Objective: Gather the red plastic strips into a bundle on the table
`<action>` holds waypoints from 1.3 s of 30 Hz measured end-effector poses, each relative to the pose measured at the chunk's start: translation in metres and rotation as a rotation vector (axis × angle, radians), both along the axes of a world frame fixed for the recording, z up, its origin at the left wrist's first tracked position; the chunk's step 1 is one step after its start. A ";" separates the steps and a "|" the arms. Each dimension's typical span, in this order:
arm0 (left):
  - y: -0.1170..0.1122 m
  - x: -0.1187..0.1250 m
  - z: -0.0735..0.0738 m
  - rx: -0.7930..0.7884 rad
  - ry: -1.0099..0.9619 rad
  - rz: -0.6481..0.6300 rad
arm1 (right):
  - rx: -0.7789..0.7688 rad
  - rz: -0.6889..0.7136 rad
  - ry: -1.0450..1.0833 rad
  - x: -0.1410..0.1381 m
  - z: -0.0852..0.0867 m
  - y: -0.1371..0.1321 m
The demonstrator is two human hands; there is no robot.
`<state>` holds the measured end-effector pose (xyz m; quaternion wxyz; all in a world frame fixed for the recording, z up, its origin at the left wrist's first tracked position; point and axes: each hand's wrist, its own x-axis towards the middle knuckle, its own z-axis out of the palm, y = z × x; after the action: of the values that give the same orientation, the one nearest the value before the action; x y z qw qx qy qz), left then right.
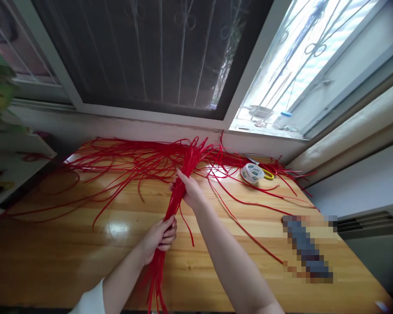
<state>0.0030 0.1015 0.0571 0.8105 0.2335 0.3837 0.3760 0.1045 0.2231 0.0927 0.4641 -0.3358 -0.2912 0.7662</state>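
Observation:
A thick bundle of red strips (175,201) is held lengthwise above the wooden table. My left hand (160,237) is wrapped round its lower part, fingers closed. Higher up, my right hand (188,188) grips the same bundle, thumb along its side and most fingers hidden behind it. At the top the strips fan out in loops and loose ends, and below my left hand they hang apart towards the table's front edge. One strip dangles free beside the bundle.
Many loose red strips (144,150) spread along the back of the wooden table (118,261). At the right stand a roll of tape (253,173) and yellow-handled scissors (268,174). A blurred-out dark object (308,248) lies nearer the right edge. Behind is a barred window (163,56).

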 end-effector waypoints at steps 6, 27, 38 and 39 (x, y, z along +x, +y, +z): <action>0.001 0.000 -0.009 -0.003 -0.005 0.089 | -0.076 0.132 -0.039 0.000 -0.028 -0.037; -0.009 -0.020 0.006 0.084 0.125 0.099 | 0.140 -0.218 -0.568 0.023 -0.051 -0.027; 0.008 -0.057 0.069 0.444 0.164 0.197 | -0.085 -0.104 -0.603 0.032 -0.051 -0.009; 0.011 -0.060 0.080 0.481 0.174 0.216 | -0.082 -0.113 -0.640 0.032 -0.050 -0.009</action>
<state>-0.0569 0.1122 0.1369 0.6511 0.4085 0.3741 0.5188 0.1360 0.2142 0.0429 0.3771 -0.5936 -0.3722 0.6058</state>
